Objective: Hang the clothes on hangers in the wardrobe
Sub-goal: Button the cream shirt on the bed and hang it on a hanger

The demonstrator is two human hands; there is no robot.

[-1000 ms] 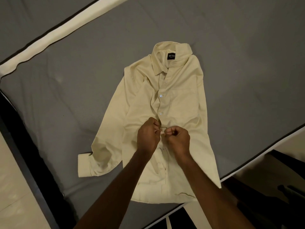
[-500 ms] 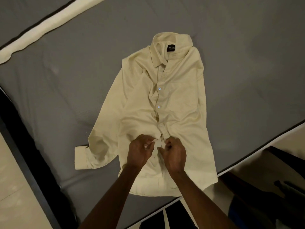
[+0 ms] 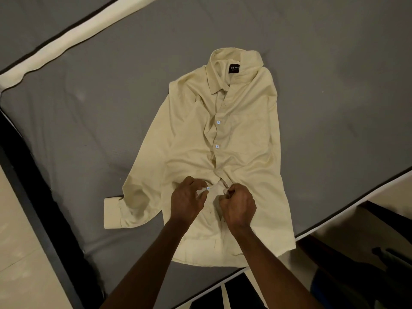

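Both hands meet at the shirt front; left hand pinches a button; right hand pinches the placket.

Left grip and right grip close together, fingers curled, pinching.

A grey bed carries a cream shirt (lying flat).
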